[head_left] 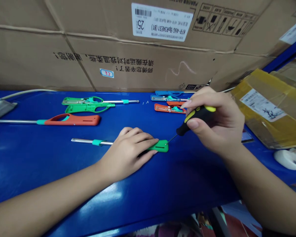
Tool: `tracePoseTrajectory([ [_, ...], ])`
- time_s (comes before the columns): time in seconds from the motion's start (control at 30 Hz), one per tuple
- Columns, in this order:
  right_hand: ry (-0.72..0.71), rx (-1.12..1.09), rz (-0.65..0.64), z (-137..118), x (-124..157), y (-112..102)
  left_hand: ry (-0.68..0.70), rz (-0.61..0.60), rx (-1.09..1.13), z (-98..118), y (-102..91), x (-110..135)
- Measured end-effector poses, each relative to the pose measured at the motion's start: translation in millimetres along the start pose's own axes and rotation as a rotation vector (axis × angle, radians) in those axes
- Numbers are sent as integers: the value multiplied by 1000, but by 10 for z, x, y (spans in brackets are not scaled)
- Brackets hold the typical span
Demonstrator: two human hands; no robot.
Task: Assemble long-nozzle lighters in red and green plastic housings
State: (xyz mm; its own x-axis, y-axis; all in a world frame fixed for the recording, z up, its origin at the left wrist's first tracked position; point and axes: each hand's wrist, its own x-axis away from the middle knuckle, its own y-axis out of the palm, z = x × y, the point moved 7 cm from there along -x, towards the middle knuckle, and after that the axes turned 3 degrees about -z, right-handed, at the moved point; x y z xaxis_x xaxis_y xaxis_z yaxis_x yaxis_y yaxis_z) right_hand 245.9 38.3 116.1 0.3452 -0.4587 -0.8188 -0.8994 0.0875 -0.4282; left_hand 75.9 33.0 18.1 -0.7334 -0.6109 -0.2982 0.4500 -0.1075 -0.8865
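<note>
A green long-necked lighter (162, 145) lies on the blue table, its metal tube pointing left. My left hand (132, 149) is closed over its handle and hides most of it. In my right hand (219, 115) is a black and yellow screwdriver (182, 129), gripped between thumb and fingers. The screwdriver's thin tip meets the right end of the green handle, near a small hole. Whether a screw sits there is too small to tell.
Behind lie an orange lighter (76, 120), an opened green lighter (88, 107), and opened orange (162, 108) and blue (160, 97) ones. A large cardboard box (108, 42) walls off the back. A yellow-taped parcel (268, 115) and a white object (289, 158) stand at right.
</note>
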Motion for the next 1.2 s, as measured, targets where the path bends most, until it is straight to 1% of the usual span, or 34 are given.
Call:
tracePoseTrajectory([
  [0.07,2,-23,-41,9,19,24,7,-3,2,8,-1,1],
  [0.17,131,-142,-114,52,67,69,10,8,0,12,-13,7],
  [0.23,171,-189,-115,47,76,74,12,11,-3,13,-16,10],
  [0.3,129,-155,-61,15,49,41,18,10,-5,15,-11,10],
  [0.4,10,-31,21,-27,-1,-7,49,3,-5,36,4,4],
  [0.5,-34,65,26,-19,-2,-3,69,2,-3,52,9,1],
  [0.6,22,77,-30,9,42,33,66,2,0,54,2,2],
  [0.67,89,31,-45,27,72,44,66,2,1,56,-4,2],
  [0.73,158,-48,-29,51,84,40,68,2,1,57,-4,1],
  [0.8,177,-102,4,65,68,26,69,0,-1,53,0,-1],
  [0.83,155,-97,23,60,52,13,70,0,-2,52,2,-1],
  [0.9,59,-28,52,25,19,-15,74,0,-5,51,4,1],
  [0.97,-22,49,41,-3,7,-16,80,1,-5,57,2,4],
  [1.03,-44,82,-3,-10,21,6,79,1,-4,61,0,3],
  [1.1,-2,33,-51,-3,49,34,76,2,-1,64,-1,-1],
  [1.2,122,-159,-86,16,89,77,78,6,1,70,-4,-8],
])
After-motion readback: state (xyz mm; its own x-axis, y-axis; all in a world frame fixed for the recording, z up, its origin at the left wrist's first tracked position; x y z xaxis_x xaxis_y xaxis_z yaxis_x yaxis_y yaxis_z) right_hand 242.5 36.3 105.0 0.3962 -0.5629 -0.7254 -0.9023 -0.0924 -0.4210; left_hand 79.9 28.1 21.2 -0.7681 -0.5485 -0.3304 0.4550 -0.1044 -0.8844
